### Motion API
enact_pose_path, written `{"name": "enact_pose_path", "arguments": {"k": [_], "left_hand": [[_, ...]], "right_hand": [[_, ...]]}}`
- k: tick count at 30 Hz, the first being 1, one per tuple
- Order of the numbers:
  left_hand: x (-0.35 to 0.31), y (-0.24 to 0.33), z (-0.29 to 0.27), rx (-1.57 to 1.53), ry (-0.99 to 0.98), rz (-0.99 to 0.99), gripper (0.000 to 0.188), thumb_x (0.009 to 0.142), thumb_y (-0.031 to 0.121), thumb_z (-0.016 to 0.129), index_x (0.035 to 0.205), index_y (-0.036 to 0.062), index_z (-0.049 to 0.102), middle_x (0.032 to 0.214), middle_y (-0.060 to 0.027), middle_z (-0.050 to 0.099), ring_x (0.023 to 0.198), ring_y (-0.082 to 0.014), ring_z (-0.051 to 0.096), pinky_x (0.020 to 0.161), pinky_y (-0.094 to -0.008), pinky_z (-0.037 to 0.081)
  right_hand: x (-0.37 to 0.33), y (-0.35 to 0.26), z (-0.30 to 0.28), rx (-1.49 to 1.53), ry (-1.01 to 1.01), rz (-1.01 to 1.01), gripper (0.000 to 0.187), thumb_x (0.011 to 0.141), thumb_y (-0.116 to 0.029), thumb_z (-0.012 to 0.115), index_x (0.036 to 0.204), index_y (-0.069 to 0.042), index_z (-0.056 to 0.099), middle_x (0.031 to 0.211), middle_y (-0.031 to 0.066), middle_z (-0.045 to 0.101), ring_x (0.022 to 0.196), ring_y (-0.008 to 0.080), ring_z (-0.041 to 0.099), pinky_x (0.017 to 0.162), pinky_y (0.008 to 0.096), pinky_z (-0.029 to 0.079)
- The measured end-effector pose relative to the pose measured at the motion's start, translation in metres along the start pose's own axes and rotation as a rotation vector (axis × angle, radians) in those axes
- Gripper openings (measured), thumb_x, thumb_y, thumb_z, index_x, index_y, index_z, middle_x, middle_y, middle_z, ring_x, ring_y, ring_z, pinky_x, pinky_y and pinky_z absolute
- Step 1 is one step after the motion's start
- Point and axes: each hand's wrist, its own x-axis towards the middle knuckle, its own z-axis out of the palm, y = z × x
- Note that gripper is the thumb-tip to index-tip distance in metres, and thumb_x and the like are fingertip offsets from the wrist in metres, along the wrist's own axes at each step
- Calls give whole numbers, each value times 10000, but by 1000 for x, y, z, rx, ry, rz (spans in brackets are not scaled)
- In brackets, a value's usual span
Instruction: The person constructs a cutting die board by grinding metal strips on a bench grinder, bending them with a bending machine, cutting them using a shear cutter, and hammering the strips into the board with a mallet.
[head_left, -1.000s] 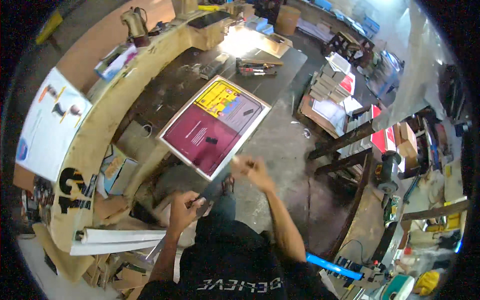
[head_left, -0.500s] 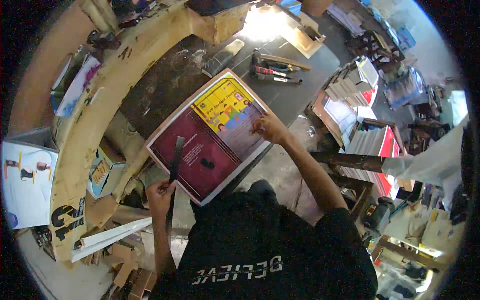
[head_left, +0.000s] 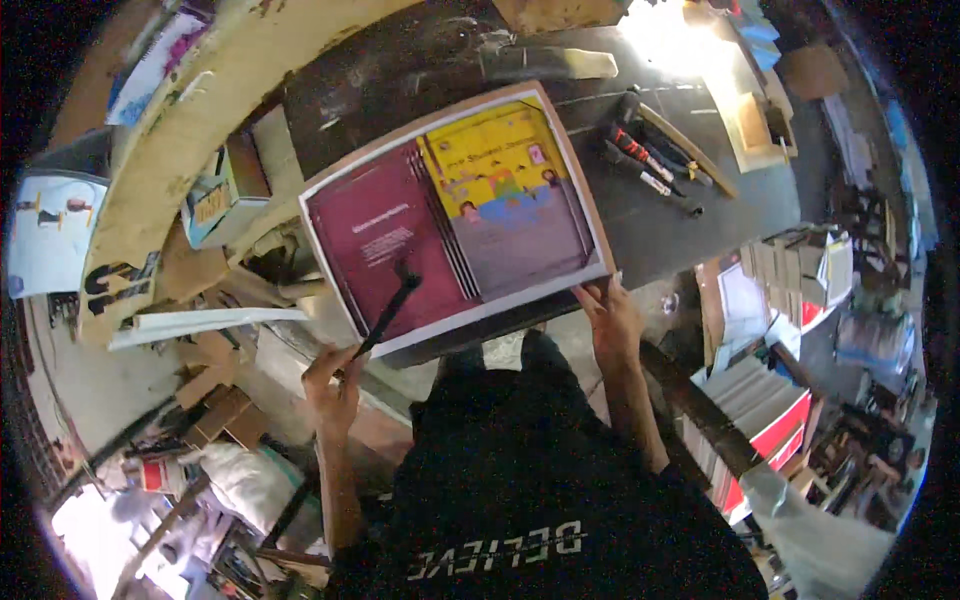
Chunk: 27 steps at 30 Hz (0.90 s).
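A large printed cover sheet (head_left: 390,235), maroon on the left and yellow and grey on the right, lies on a brown-edged board (head_left: 608,255) at the near side of the dark table. My left hand (head_left: 333,385), at the sheet's near left, is closed around a thin dark ruler-like strip (head_left: 385,318). The strip's far end reaches over the maroon half. At the near right corner, my right hand (head_left: 612,318) pinches the edge of the sheet and board between thumb and fingers.
Pliers-like tools (head_left: 650,160) and a wooden stick lie to the right on the dark table (head_left: 740,205). A bright lamp (head_left: 670,35) shines beyond. Stacks of books (head_left: 755,405) stand at right. A curved yellow-brown beam (head_left: 200,120) and an open carton (head_left: 228,200) are at left.
My right hand has gone from over the sheet's grey part to its near right corner and gripped it. The view has turned, and the sheet appears squarer to me.
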Motion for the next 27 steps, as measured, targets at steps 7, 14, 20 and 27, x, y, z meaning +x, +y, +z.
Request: {"name": "enact_pose_path", "arguments": {"k": [7,14,20,27], "left_hand": [[45,62,120,107,-115,317,398,718,-111,637,1061,68,734,882,-110,681,791,-273,654,696,-347,526],[56,63,161,189,-99,403,457,686,-132,605,1074,73,732,905,-103,692,783,-273,658,689,-349,537],[57,56,162,200,-107,465,507,650,-159,602,1083,70,733,880,-105,683,760,-256,660,670,-348,536],[53,44,153,286,-125,511,559,617,-165,604,1111,66,728,843,-95,654,743,-234,646,643,-332,516]], "right_hand": [[30,-50,2,-692,-65,-285,267,921,-114,686,1130,39,624,939,91,697,890,139,660,837,268,523],[49,-67,-23,-973,-206,-754,128,886,-78,691,1000,-21,701,952,75,709,875,177,668,775,290,516],[70,-64,-26,-1181,-142,-815,187,888,-45,674,1072,-23,701,990,95,708,892,187,672,791,292,520],[72,-57,-30,-978,-145,-796,210,911,11,650,1118,12,690,1006,21,679,920,77,607,847,228,482]]}}
